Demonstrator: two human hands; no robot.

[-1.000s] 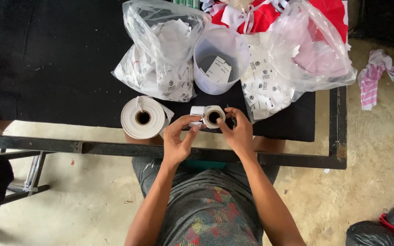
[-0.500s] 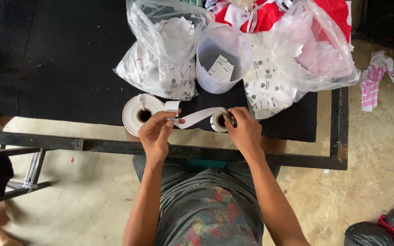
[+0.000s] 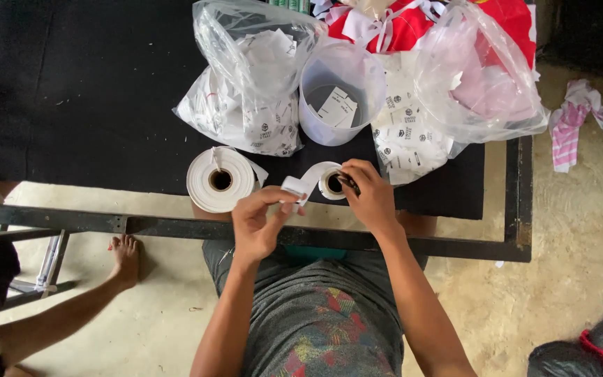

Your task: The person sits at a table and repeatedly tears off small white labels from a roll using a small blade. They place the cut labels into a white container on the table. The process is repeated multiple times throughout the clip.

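Pinched between thumb and fingers of our left hand (image 3: 259,222) was the free end of a white label strip (image 3: 303,183), while our right hand (image 3: 369,194) closed around the small roll (image 3: 330,183) it came from, with a dark slim tool (image 3: 348,183) tucked under the fingers; what kind of tool, we could not tell. The small roll sat at the near edge of the black table (image 3: 78,105), just in front of our chest, and the strip ran from it down to the left hand in a short curve.

As far as we could judge, the work was partway through: the small roll looked nearly used up, whereas a full large white roll (image 3: 220,179) lay untouched just to its left.

Behind the rolls stood a translucent round tub (image 3: 341,91) with a white rectangular tag lying at its bottom. Left of it slumped a clear plastic bag (image 3: 256,77) stuffed with small white tags bearing dark print. Right of the tub another clear bag (image 3: 479,84) held pale pink and white pieces, and a loose heap of white printed tags (image 3: 403,136) lay beneath it. Red and white cloth (image 3: 385,21) showed at the far edge. On the floor a pink striped rag (image 3: 572,126) lay to the right, and another person's bare foot (image 3: 125,258) rested to the left.
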